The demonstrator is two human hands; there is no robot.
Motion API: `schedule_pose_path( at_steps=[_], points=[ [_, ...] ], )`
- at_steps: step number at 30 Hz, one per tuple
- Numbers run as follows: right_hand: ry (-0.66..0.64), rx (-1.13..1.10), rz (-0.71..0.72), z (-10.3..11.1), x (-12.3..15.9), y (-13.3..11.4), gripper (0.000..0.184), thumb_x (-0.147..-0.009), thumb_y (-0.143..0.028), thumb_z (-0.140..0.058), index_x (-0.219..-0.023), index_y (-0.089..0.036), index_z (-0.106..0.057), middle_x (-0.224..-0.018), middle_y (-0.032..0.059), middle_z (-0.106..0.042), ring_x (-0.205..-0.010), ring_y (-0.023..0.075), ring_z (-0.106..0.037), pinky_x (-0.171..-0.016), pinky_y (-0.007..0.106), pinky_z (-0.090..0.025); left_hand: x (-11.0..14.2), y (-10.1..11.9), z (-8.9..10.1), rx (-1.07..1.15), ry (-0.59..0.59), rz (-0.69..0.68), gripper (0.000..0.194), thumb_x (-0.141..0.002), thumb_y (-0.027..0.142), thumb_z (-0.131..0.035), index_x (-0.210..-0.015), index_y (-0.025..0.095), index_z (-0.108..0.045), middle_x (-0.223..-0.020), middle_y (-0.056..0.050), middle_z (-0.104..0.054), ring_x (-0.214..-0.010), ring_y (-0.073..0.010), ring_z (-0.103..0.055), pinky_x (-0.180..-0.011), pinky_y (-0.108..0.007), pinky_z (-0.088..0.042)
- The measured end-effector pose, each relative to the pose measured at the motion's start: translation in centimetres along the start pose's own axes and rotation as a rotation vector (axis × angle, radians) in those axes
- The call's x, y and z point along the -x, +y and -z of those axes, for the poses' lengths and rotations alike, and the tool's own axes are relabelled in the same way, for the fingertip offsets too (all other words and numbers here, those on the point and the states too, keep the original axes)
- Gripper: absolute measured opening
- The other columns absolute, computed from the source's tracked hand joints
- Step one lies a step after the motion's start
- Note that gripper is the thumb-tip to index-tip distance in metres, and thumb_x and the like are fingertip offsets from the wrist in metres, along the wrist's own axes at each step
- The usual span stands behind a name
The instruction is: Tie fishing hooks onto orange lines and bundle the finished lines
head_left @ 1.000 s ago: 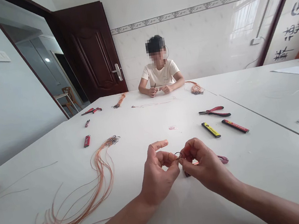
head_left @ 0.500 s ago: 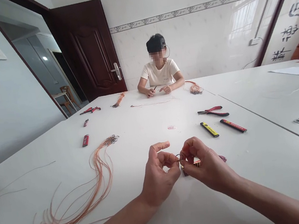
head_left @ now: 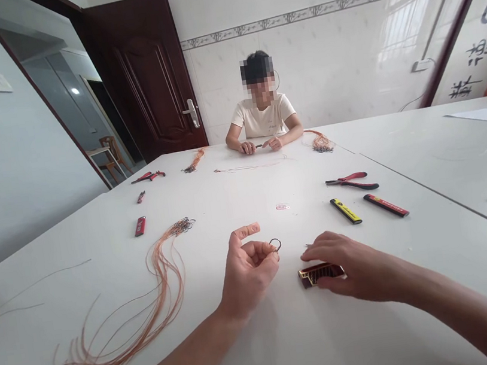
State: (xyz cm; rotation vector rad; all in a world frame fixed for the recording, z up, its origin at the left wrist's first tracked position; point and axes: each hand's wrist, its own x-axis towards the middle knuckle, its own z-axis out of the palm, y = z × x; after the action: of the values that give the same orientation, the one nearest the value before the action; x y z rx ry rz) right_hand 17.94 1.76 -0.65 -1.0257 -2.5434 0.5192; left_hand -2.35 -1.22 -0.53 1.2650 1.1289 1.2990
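Pinching a wire loop (head_left: 275,244) in the left hand (head_left: 248,276), right hand (head_left: 355,266) over a lighter (head_left: 321,274), grip unclear, copper wires (head_left: 167,290) left loose.

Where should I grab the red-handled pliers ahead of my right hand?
Take the handles of the pliers from the near side: they lie flat, splayed apart, with the nose pointing left, so the handles are the widest, free part.

The white table (head_left: 293,344) holds copper-coloured wires (head_left: 166,284) and red-handled pliers (head_left: 352,182).
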Motion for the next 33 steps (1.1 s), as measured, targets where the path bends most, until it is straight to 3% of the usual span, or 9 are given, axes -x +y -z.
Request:
schedule_pose_path(
  at_steps=[3,7,12,15,17,20,26,29,33],
  points=[
    [-0.054,0.056,0.017,-0.6,0.0,-0.5,0.024,-0.073,-0.016,-0.049,-0.094,-0.023,-0.060,-0.081,0.0050,-0.060,-0.081,0.0199,-0.053,-0.069,0.032,-0.042,0.0,0.3,0.0,0.005,0.003,0.017,0.041,-0.072,0.017,-0.057,-0.107,0.025,-0.037,-0.074,0.003,-0.056,-0.072,-0.0113,-0.056,-0.067,-0.026,-0.043],
    [0.010,-0.005,-0.029,-1.1,-0.1,-1.0,0.025,-0.073,-0.014,-0.047,-0.092,-0.023,-0.061,-0.079,0.0051,-0.059,-0.076,0.0191,-0.052,-0.066,0.031,-0.041,0.1,0.6,-0.1,0.027,0.025,0.059,0.039,-0.072,0.016,-0.057,-0.105,0.023,-0.038,-0.071,0.004,-0.056,-0.070,-0.0107,-0.056,-0.067,-0.026,-0.042],
    [0.103,-0.511,-0.278,-1.2,-0.3,-1.6,0.027,-0.078,-0.024,-0.039,-0.095,-0.020,-0.059,-0.079,0.0041,-0.055,-0.063,0.0136,-0.050,-0.057,0.027,-0.040,0.2,0.7,-0.1,0.071,0.000,0.084,0.038,-0.073,0.017,-0.056,-0.106,0.023,-0.039,-0.072,0.004,-0.057,-0.073,-0.0108,-0.057,-0.074,-0.028,-0.042],
    [0.112,-0.849,-0.414,-1.3,-0.3,-2.4,0.030,-0.081,-0.030,-0.035,-0.095,-0.017,-0.058,-0.070,0.0016,-0.048,-0.052,0.0090,-0.041,-0.049,0.024,-0.034,0.5,0.8,-0.4,0.076,-0.006,0.105,0.039,-0.073,0.018,-0.057,-0.107,0.023,-0.039,-0.073,0.003,-0.058,-0.073,-0.0116,-0.057,-0.076,-0.030,-0.042],
    [0.131,-0.936,-0.461,-1.4,-0.3,-3.1,0.028,-0.080,-0.037,-0.042,-0.094,-0.017,-0.056,-0.062,-0.0023,-0.039,-0.050,0.0074,-0.033,-0.046,0.022,-0.029,0.6,0.8,-0.5,0.080,-0.011,0.115,0.039,-0.072,0.018,-0.058,-0.107,0.023,-0.040,-0.073,0.003,-0.058,-0.073,-0.0121,-0.057,-0.074,-0.030,-0.042],
    [0.230,-0.882,-0.484,-1.7,-0.5,-4.0,0.021,-0.074,-0.038,-0.055,-0.084,-0.019,-0.053,-0.060,-0.0046,-0.036,-0.053,0.0075,-0.032,-0.046,0.020,-0.028,0.8,0.7,-0.7,0.094,-0.056,0.102,0.039,-0.072,0.019,-0.059,-0.106,0.023,-0.040,-0.073,0.002,-0.058,-0.072,-0.0120,-0.055,-0.070,-0.028,-0.042],
    [0.356,-0.814,-0.339,-2.3,-0.7,-4.4,0.011,-0.076,-0.027,-0.055,-0.074,-0.020,-0.047,-0.085,-0.0003,-0.054,-0.070,0.0104,-0.048,-0.059,0.022,-0.040,1.1,0.0,-0.9,0.132,-0.147,0.084,0.037,-0.075,0.020,-0.059,-0.107,0.023,-0.040,-0.073,0.001,-0.057,-0.072,-0.0113,-0.054,-0.068,-0.027,-0.041],
    [0.394,-0.778,-0.274,-2.5,-0.6,-4.4,0.011,-0.077,-0.025,-0.053,-0.073,-0.021,-0.045,-0.082,0.0002,-0.055,-0.074,0.0123,-0.050,-0.061,0.023,-0.041,1.2,-0.1,-0.9,0.136,-0.167,0.084,0.036,-0.075,0.020,-0.059,-0.106,0.023,-0.040,-0.073,0.001,-0.057,-0.072,-0.0116,-0.054,-0.067,-0.027,-0.041],
    [0.417,-0.690,-0.264,-2.4,-0.5,-4.6,0.011,-0.076,-0.024,-0.052,-0.072,-0.021,-0.043,-0.077,0.0002,-0.054,-0.065,0.0111,-0.047,-0.054,0.022,-0.039,1.4,0.0,-1.1,0.147,-0.172,0.081,0.034,-0.075,0.019,-0.058,-0.104,0.023,-0.042,-0.073,0.001,-0.057,-0.071,-0.0109,-0.054,-0.067,-0.027,-0.041]
  ],
)
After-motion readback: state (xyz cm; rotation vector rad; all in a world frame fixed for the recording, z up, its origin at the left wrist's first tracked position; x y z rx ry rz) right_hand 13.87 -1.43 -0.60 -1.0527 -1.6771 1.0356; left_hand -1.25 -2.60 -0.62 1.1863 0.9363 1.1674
